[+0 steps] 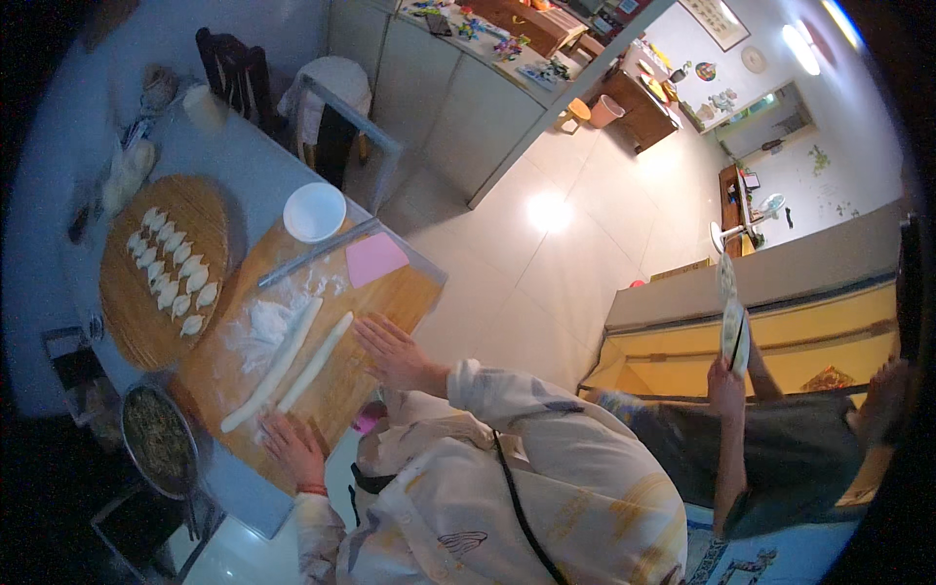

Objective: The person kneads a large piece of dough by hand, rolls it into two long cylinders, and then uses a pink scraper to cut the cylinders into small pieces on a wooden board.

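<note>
On the wooden board (409, 292) lie two long dough ropes; the nearer, shorter rope (316, 363) runs diagonally between my hands. My left hand (292, 447), a red band at its wrist, rests palm down by the rope's lower end. Near its upper end my right hand (395, 355) lies flat, fingers extended. Neither hand grips anything. The longer rope (278, 373) lies just beyond, beside a heap of white flour (269, 322). A pink flat sheet (376, 259), a long grey bar (318, 252) and a white bowl (314, 212) are at the board's far end.
Several shaped dumplings (167, 295) sit on a round wooden board (121, 314) at the left. A metal pan of chopped filling (157, 439) stands close to the table's lower edge. At the right, another person (782, 453) holds a long patterned object (733, 340).
</note>
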`<act>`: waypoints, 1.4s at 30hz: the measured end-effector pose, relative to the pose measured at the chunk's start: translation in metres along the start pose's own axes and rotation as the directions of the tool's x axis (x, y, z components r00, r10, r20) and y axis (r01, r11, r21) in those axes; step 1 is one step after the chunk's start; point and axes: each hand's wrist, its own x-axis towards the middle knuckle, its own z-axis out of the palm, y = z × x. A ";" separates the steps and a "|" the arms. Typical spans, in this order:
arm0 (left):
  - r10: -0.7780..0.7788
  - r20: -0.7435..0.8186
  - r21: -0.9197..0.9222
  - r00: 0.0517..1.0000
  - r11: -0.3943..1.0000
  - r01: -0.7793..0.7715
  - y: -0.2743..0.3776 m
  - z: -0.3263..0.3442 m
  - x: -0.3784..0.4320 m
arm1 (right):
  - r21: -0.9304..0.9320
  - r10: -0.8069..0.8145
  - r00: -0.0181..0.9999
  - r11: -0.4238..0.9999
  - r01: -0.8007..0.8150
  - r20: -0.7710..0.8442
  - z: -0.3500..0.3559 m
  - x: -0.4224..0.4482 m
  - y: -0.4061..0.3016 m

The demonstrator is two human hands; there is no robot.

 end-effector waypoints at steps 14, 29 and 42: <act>-0.133 -0.034 0.020 0.991 0.991 0.133 -0.002 0.001 -0.056 | -0.054 0.215 0.941 0.977 -0.208 0.263 -0.020 -0.042 -0.005; -0.142 -0.065 -0.053 0.988 0.989 0.138 -0.015 -0.007 -0.057 | -0.091 0.221 0.926 0.975 -0.202 0.307 0.014 -0.036 -0.018; -0.217 -0.051 -0.188 0.975 0.961 0.204 -0.094 0.022 -0.047 | -0.160 0.230 0.860 0.971 -0.175 0.456 0.024 0.024 -0.096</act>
